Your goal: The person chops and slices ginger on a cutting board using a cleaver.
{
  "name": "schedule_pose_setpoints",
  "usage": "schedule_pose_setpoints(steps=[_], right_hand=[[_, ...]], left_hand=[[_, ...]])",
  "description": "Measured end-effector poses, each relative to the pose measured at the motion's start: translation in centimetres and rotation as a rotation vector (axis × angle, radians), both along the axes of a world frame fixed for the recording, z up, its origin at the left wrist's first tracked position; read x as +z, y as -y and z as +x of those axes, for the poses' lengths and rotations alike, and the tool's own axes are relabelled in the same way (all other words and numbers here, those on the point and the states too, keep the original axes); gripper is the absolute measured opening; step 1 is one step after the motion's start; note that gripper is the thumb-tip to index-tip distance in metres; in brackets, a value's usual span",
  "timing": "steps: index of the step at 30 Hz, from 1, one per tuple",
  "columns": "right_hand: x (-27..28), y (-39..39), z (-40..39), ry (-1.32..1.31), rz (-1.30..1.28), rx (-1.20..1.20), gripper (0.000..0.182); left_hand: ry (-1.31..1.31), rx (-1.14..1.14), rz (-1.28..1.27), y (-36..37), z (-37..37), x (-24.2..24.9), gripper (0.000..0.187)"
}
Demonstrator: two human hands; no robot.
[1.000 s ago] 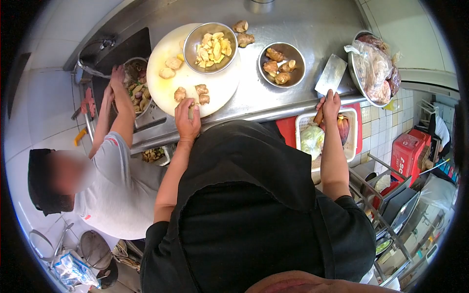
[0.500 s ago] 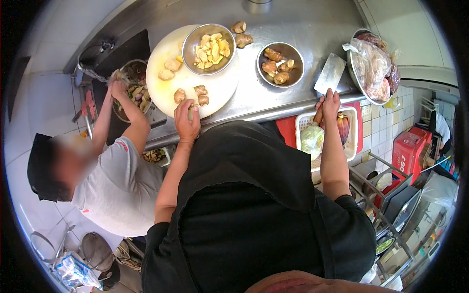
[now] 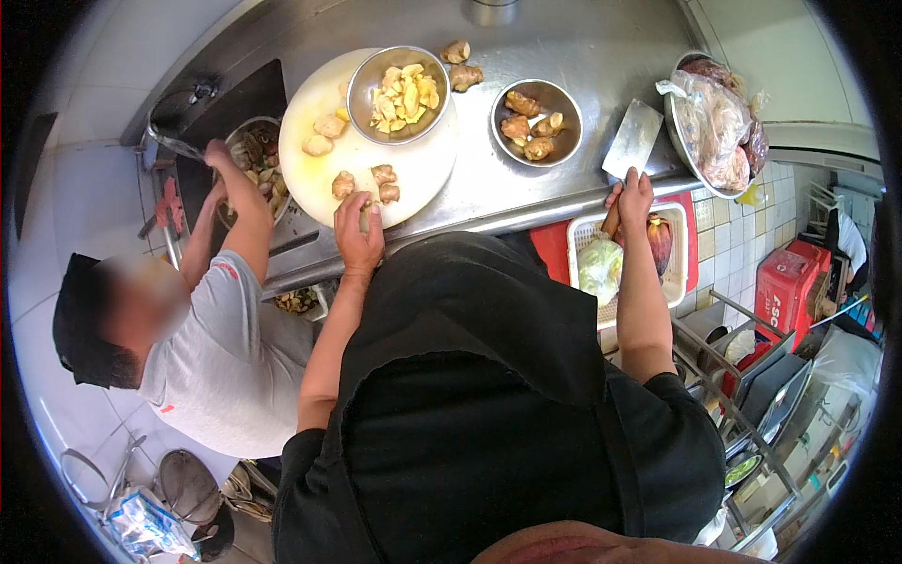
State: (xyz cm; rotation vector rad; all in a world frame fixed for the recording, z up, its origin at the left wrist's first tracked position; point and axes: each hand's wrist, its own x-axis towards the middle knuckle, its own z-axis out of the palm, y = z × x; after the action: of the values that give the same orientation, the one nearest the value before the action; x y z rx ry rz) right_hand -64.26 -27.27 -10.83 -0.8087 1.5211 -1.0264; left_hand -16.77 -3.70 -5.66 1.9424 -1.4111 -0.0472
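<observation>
Head view: a tiled wall [image 3: 85, 202] fills the left edge; a steel counter [image 3: 620, 42] crosses the top. Upper left, a round board [image 3: 301, 179] carries a bowl [image 3: 372, 73] of pale, apparently peeled and cut ginger; brown, unpeeled-looking knobs [image 3: 384, 183] remain on the board and in a smaller bowl [image 3: 564, 101]. Right of centre, the right hand [image 3: 636, 195] grips a cleaver [image 3: 633, 139]; at the board's lower rim, the left hand [image 3: 357, 246] pinches a small piece [image 3: 365, 222].

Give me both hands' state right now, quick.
Left hand: closed on a small pale piece, likely ginger, at the cutting board edge.
Right hand: closed, holding the cleaver.
</observation>
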Motion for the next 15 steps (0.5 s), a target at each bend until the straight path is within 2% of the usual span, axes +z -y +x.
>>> schedule_pose_setpoints(steps=[15], right_hand=[[-0.33, 0.14, -0.13, 0.001, -0.001, -0.005, 0.026]], left_hand=[[-0.001, -0.007, 0.008, 0.03, 0.11, -0.03, 0.029]])
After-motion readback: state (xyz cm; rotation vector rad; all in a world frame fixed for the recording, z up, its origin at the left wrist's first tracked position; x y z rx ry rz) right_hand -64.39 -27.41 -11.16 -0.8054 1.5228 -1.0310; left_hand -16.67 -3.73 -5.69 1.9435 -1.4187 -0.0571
